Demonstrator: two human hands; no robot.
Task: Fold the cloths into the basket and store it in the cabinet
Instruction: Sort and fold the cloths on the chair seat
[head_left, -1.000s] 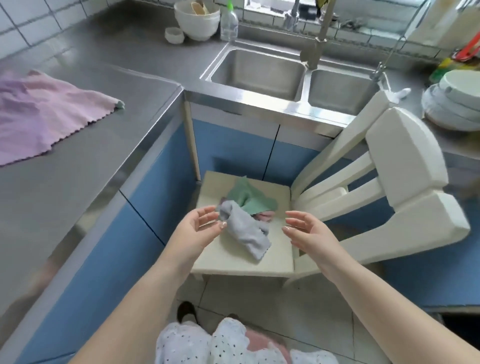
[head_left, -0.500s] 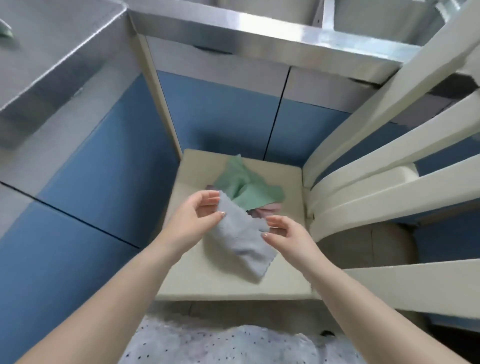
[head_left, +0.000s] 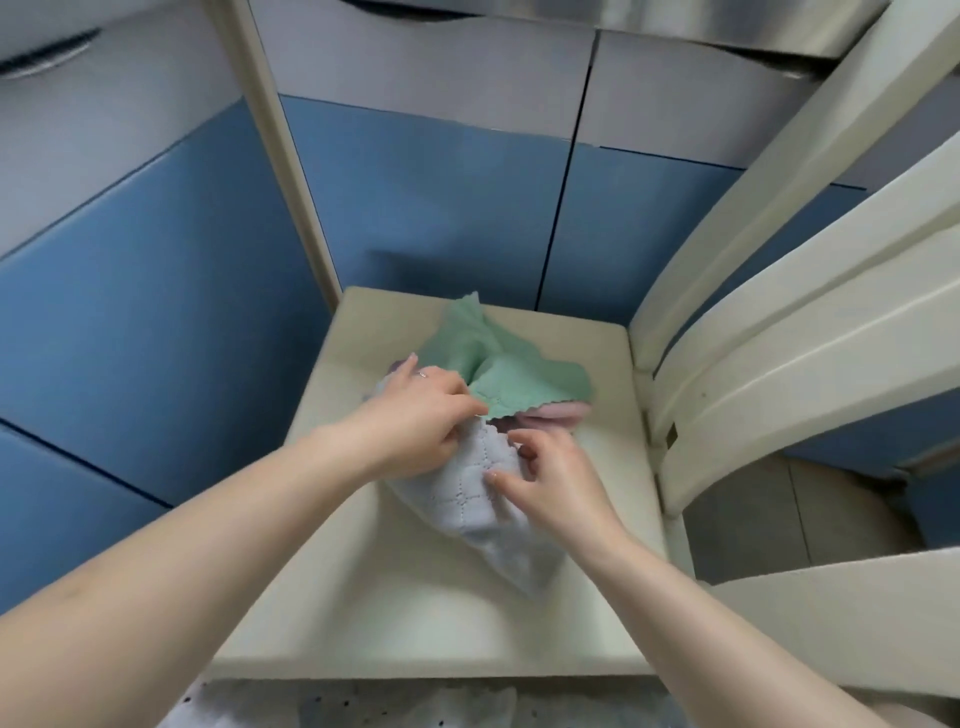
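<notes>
Hands are gathering the limp grey cloth at mid-frame: left hand clutching its top edge, right hand pinching its side; corners are likely offering the best hold.

left arm: reaching forward from lower left, forearm bare | left hand: lying palm down, fingers curling and gripping the grey cloth at its upper end | right arm: reaching in from lower right | right hand: fingers bending, fingertips pinching the same cloth, just beside the left hand
</notes>
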